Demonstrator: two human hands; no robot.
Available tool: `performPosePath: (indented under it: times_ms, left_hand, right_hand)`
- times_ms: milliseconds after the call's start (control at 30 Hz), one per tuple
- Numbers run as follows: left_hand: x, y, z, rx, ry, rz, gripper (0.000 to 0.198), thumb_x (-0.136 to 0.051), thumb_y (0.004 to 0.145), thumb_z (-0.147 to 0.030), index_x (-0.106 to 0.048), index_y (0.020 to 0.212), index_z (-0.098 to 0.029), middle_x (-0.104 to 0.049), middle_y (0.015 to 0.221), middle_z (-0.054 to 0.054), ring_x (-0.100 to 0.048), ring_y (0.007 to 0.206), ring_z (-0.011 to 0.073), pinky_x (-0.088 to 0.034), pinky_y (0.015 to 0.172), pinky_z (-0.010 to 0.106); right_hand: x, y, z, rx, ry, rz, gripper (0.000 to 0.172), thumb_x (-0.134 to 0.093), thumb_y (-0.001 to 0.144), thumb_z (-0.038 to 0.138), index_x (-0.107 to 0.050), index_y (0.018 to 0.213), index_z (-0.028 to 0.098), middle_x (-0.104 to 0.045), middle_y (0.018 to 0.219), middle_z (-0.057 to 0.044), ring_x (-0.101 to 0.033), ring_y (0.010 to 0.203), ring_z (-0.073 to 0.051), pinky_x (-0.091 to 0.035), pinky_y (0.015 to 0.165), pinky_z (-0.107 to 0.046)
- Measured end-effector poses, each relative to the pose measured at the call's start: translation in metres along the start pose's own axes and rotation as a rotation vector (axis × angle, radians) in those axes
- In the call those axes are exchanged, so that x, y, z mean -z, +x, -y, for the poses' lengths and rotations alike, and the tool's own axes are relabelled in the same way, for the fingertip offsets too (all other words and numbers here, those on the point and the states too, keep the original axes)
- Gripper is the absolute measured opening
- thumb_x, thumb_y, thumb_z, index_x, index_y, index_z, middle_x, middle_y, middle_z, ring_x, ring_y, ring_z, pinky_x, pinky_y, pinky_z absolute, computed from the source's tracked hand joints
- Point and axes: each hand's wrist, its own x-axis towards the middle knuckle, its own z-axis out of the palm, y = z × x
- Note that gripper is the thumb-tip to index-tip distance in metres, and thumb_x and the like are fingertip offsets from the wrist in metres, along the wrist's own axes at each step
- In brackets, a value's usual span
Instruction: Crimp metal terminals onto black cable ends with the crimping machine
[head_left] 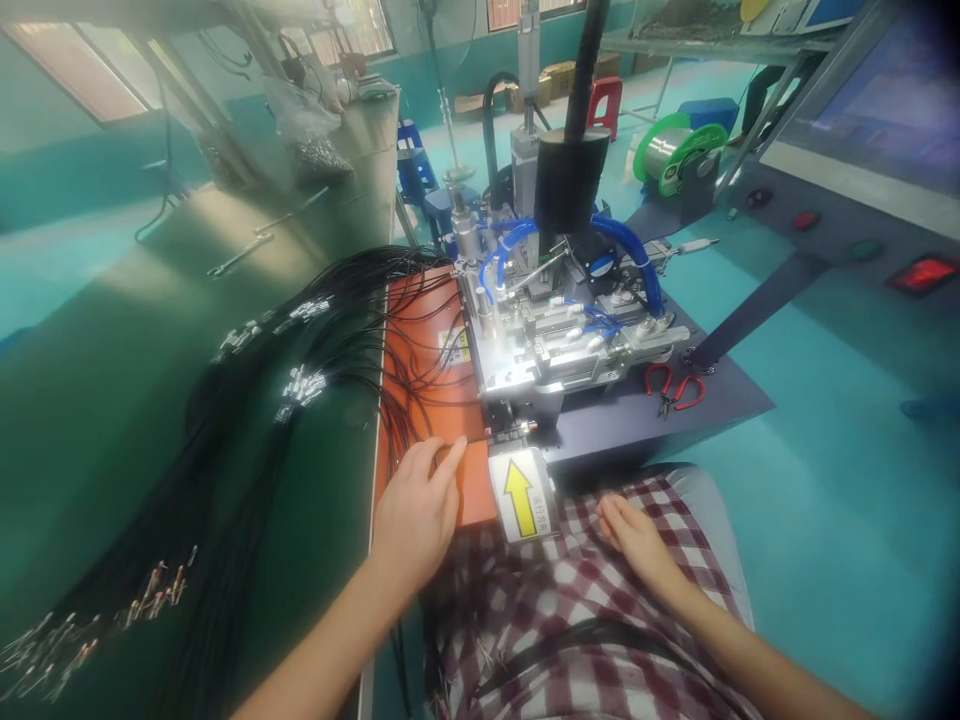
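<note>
My left hand [420, 505] is over the near end of the orange plate [476, 490], thumb and forefinger closed on what looks like a thin black cable [474, 442] pointing toward the machine's feed. Other black cables [409, 385] fan across the plate from the left. Just right of that hand is a white cover [525, 495] bearing a yellow arrow. Above my lap, my right hand [634, 535] has its fingers curled together; whether anything is inside them is hidden. Beyond both hands stands the metal machine [562, 340] with blue air tubes.
Bundles of black cables with shiny metal ends [300, 390] lie on the green table [330, 560] at left. Red-handled pliers [667, 395] rest on the machine's dark base. A control panel [855, 235] stands at right, and a green wire spool [667, 155] sits behind.
</note>
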Motion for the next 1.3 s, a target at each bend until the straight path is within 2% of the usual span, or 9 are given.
performPosePath:
  times_ms: [133,233,400,667,900,1067,1167,1300]
  left_hand:
    - [0.001,0.005,0.0,0.012,-0.013,0.052,0.043,-0.038,0.092,-0.013,-0.058,0.13,-0.012,-0.06,0.117,0.016,-0.056,0.108,0.0284,-0.054,0.085,0.038]
    - [-0.001,0.019,0.004,0.058,-0.033,0.105,0.045,-0.036,0.094,-0.017,-0.053,0.135,-0.012,-0.057,0.125,0.017,-0.053,0.115,0.0302,-0.05,0.094,0.043]
    - [-0.005,0.039,0.014,0.094,-0.058,0.138,0.045,-0.035,0.095,-0.02,-0.05,0.137,-0.014,-0.053,0.131,0.015,-0.05,0.121,0.029,-0.046,0.1,0.043]
    - [-0.005,0.037,0.016,0.091,-0.066,0.117,0.044,-0.036,0.094,-0.018,-0.053,0.134,-0.015,-0.056,0.126,0.014,-0.052,0.117,0.027,-0.05,0.096,0.04]
    - [-0.003,0.039,0.017,0.074,-0.058,0.105,0.044,-0.035,0.093,-0.017,-0.055,0.132,-0.015,-0.057,0.125,0.014,-0.052,0.115,0.0256,-0.047,0.098,0.039]
    - [0.0,0.041,0.015,0.084,-0.034,0.099,0.044,-0.037,0.092,-0.016,-0.057,0.131,-0.02,-0.059,0.124,0.013,-0.052,0.113,0.0283,-0.044,0.095,0.047]
    - [0.002,0.043,0.014,0.083,-0.033,0.106,0.044,-0.038,0.091,-0.016,-0.058,0.13,-0.02,-0.059,0.125,0.012,-0.05,0.114,0.0294,-0.041,0.096,0.048]
    - [0.002,0.045,0.014,0.079,-0.044,0.12,0.044,-0.038,0.091,-0.016,-0.058,0.13,-0.02,-0.059,0.124,0.012,-0.049,0.116,0.0286,-0.039,0.098,0.047]
  right_hand:
    - [0.0,0.0,-0.002,-0.008,-0.023,0.021,0.059,-0.047,0.068,0.081,-0.046,0.062,0.023,-0.041,0.052,0.004,-0.034,0.047,-0.012,-0.029,0.047,-0.027]
    - [-0.001,0.0,-0.003,-0.016,-0.055,0.055,0.056,-0.047,0.071,0.079,-0.042,0.061,0.024,-0.042,0.053,0.004,-0.035,0.049,-0.013,-0.03,0.047,-0.027]
    - [-0.004,-0.003,-0.011,-0.026,-0.123,0.127,0.051,-0.045,0.076,0.072,-0.042,0.062,0.023,-0.045,0.056,0.003,-0.038,0.051,-0.013,-0.033,0.05,-0.027]
    - [-0.01,-0.014,-0.026,-0.037,-0.221,0.211,0.048,-0.044,0.079,0.066,-0.041,0.059,0.023,-0.04,0.052,0.005,-0.034,0.048,-0.012,-0.03,0.05,-0.026]
    - [-0.012,-0.02,-0.031,-0.045,-0.276,0.26,0.045,-0.041,0.08,0.064,-0.04,0.062,0.023,-0.044,0.055,0.004,-0.038,0.052,-0.013,-0.032,0.054,-0.026]
    - [-0.014,-0.023,-0.036,-0.042,-0.296,0.291,0.044,-0.041,0.08,0.064,-0.04,0.063,0.023,-0.047,0.058,0.003,-0.042,0.056,-0.015,-0.035,0.06,-0.028]
    - [-0.019,-0.027,-0.031,-0.037,-0.306,0.321,0.043,-0.042,0.081,0.063,-0.039,0.065,0.023,-0.048,0.059,0.002,-0.043,0.059,-0.016,-0.034,0.06,-0.029]
    - [-0.031,-0.037,-0.008,-0.009,-0.299,0.406,0.04,-0.046,0.083,0.059,-0.041,0.066,0.023,-0.048,0.06,0.003,-0.044,0.059,-0.016,-0.035,0.061,-0.028]
